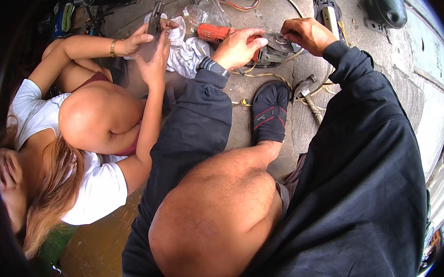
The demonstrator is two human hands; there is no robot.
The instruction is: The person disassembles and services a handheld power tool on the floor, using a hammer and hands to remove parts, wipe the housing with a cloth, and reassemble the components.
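Observation:
An orange power tool (211, 32) with a dark lower section (270, 55) lies on the ground at the upper middle. My left hand (240, 48) has its fingers curled over the tool near where orange meets black. My right hand (307, 33) is closed in a pinch at the tool's dark right end, on something too small to make out. A claw hammer (307, 91) lies just below, among pale cables (279, 75). A white crumpled cloth (190, 55) is left of my left hand.
A person (90, 115) squats close at my left, holding a dark metal object (153, 26). A black tank-like object (383, 4) stands at upper right. A clear plastic bag (210, 8) and a pale power strip (330, 20) lie beyond my hands. My sandaled foot (270, 111) is below them.

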